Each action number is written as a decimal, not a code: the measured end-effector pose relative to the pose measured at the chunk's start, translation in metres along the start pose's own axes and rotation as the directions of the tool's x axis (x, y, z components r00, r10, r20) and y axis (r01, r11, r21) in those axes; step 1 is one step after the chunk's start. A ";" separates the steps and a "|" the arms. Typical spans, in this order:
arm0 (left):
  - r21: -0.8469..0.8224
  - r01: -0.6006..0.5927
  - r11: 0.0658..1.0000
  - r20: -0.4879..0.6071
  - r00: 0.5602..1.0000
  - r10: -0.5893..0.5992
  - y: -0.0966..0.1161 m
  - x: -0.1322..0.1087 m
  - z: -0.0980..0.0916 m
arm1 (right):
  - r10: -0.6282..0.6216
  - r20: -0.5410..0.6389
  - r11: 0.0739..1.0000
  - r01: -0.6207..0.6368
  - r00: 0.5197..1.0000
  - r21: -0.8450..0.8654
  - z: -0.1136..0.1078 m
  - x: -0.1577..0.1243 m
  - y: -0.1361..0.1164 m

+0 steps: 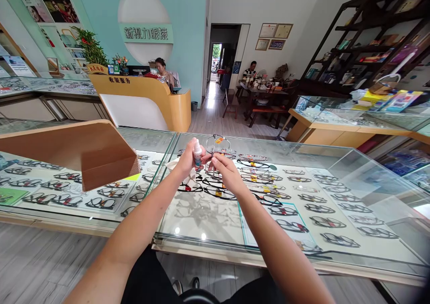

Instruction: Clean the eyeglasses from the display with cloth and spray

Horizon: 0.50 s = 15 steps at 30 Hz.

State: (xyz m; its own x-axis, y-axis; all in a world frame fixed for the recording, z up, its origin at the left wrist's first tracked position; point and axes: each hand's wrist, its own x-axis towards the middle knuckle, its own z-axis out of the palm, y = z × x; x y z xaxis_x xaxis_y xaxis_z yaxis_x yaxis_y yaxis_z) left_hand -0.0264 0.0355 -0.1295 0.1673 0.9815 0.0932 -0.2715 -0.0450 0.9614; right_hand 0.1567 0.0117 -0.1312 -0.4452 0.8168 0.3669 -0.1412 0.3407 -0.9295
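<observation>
My left hand [187,161] is wrapped round a small white spray bottle [197,156], held upright over the glass counter [215,225]. In my right hand [226,169], the fingers pinch a pair of thin-framed glasses [218,141] close to the bottle. An orange sticker shows on the lens that points up. A pale cloth [190,178] hangs or lies just below my left hand; whether the fingers touch it, I cannot tell. Several pairs of dark-framed glasses [218,193] are spread on the counter below and beyond both hands.
A brown board-like stand [83,149] rises on the left counter. More glasses [327,222] lie in rows to the right. Behind are a cashier desk [181,111] with a person [164,73] at it, and a wooden table [262,91] where another person [250,71] sits.
</observation>
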 end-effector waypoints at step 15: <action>0.594 -0.393 0.702 -0.029 0.861 0.507 0.013 -0.009 -0.021 | 0.204 0.068 0.936 -0.215 0.977 0.278 0.000 0.002 -0.004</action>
State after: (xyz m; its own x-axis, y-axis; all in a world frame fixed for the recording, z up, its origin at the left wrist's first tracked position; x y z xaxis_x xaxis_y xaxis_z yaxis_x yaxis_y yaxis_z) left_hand -0.0514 0.0298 -0.1229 -0.0211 0.8281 0.5602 0.3068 -0.5279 0.7920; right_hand 0.1563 0.0121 -0.1269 -0.5238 0.8355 0.1659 -0.2823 0.0135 -0.9592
